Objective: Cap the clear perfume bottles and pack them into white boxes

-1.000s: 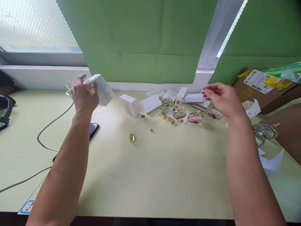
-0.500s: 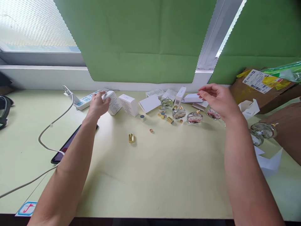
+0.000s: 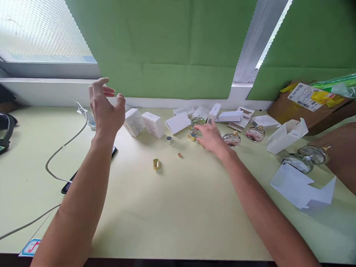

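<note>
My left hand [image 3: 107,107] is raised with fingers apart and nothing in it, left of two upright white boxes, the nearer to it being a printed box [image 3: 134,122] and the other a plain-fronted box [image 3: 152,125]. My right hand [image 3: 211,137] reaches over the cluster of caps and bottles, fingers and thumb spread. Close to its fingertips are a round glass perfume bottle [image 3: 198,121] and a small gold cap [image 3: 193,137]. One bottle and a gold cap lie hidden beneath the hand. Just right of it stands a pink-labelled perfume bottle [image 3: 231,139].
A gold cap [image 3: 156,164], a silver cap [image 3: 169,140] and a small copper-coloured ring [image 3: 179,155] lie mid-table. Another perfume bottle [image 3: 255,134], an open white box [image 3: 286,136] and a brown carton [image 3: 303,105] stand right. A white cable [image 3: 55,152] crosses the left side.
My left hand has let go of the printed white box and lifted up and left. My right hand has swung left and down from the right-hand boxes to the caps and bottles.
</note>
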Motion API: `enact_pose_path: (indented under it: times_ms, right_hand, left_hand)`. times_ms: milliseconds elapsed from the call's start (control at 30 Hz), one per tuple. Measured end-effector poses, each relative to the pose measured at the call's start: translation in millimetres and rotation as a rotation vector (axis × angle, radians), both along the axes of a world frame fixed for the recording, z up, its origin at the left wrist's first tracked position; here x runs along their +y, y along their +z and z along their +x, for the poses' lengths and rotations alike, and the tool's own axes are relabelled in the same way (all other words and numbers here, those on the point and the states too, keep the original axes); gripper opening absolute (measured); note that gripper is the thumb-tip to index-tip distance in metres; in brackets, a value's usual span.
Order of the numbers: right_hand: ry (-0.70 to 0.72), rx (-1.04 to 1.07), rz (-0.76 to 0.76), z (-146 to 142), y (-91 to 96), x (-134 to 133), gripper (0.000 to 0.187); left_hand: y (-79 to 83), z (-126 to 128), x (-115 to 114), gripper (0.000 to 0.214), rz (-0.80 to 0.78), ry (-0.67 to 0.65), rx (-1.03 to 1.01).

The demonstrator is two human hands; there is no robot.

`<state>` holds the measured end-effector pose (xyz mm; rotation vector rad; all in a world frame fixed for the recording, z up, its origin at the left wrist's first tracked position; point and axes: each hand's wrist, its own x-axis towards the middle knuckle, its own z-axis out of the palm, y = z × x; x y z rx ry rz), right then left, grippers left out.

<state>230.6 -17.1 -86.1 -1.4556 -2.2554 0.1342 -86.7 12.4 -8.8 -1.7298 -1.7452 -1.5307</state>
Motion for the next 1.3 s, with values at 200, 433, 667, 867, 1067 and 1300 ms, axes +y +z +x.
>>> enact_pose_path:
  times_ms: [200,433,667,867,1067,1300]
  right_hand:
    - [0.005,-0.050,0.019,-11.9,-23.8,0.7,0.042]
    - [0.087,0.006,-0.003,-27.1,-22.3,-8.6,0.031]
    - [0.002,0.191,0.109,-2.0,11.3,-0.8,0.026]
    - [-0.173,0.472,0.323,38.1,51.7,-3.8,0.025]
    - [-0.240,0.531,0.346,53.9,62.5,-8.0,0.022]
    - [-0.235,0.554,0.304,56.5,60.5,-5.9,0.017]
  left_hand:
    - [4.3,45.5,-19.5,0.043,0.162,-0.275,0.150]
    - [-7.1,64.5,-28.5,0.026,-0.303,-0.637,0.472]
    - [-40.9,72.2,-23.7,0.042,-0.693,-0.713,0.655]
    - [-53.6,103.9,5.1,0.048,-0.665,-0.688,0.409]
    - [-69.1,152.4,64.7,0.072,-0.741,-0.661,0.374]
    - [-79.6,167.1,86.8,0.069,-0.761,-0.679,0.379]
